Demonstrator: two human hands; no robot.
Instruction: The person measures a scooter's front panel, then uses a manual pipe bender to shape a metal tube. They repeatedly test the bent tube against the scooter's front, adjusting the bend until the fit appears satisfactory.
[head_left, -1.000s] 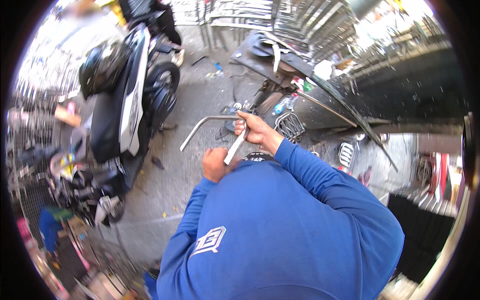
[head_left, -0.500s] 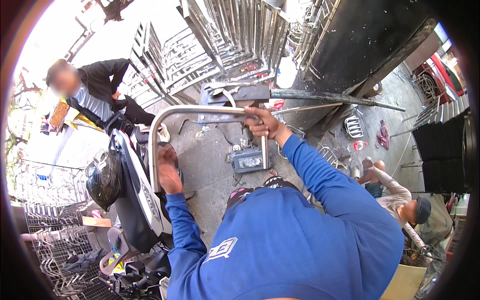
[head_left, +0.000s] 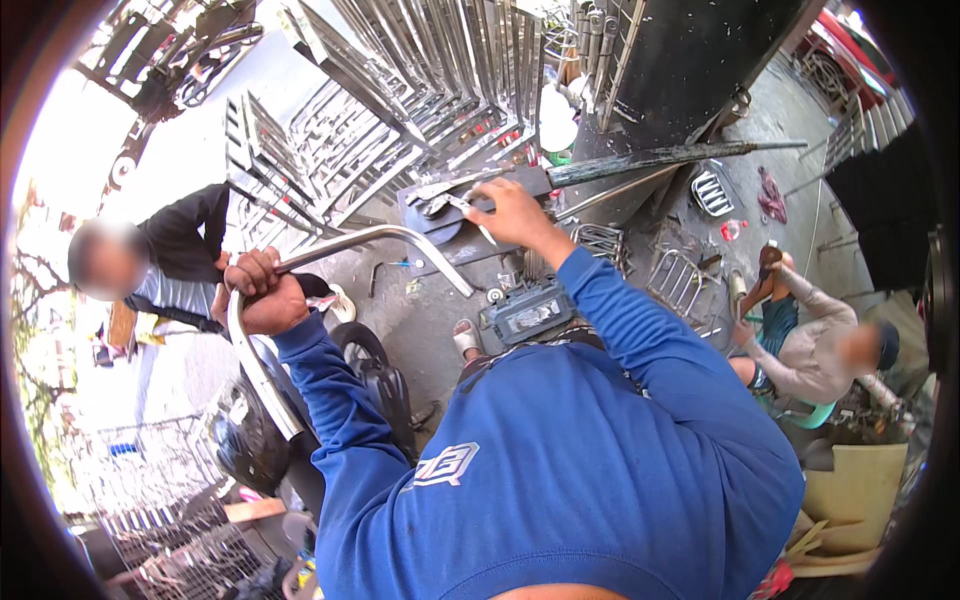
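Observation:
A shiny bent metal tube (head_left: 335, 242) is raised at the left, and my left hand (head_left: 268, 292) is closed round it near one bend. One end of the tube points down beside my left forearm; the other curves toward the dark metal bench (head_left: 465, 235). Over that bench reaches my right hand (head_left: 510, 215), its thumb and fingers closed on a slim pale strip (head_left: 478, 222) whose exact kind I cannot make out. Grey metal tools (head_left: 432, 195) lie on the bench top, close to those fingers.
Stacked metal frames (head_left: 400, 110) stand behind the bench. A long dark bar (head_left: 660, 160) juts rightward from it. A grey box-like device (head_left: 530, 312) sits on the floor. A motorcycle helmet (head_left: 240, 440) is at left. One person (head_left: 185, 240) is close left; another (head_left: 810, 330) sits at right.
My right hand has let go of the tube and moved onto the bench top, taking the pale strip. My left hand has swung the tube up and left, now gripping it near a bend.

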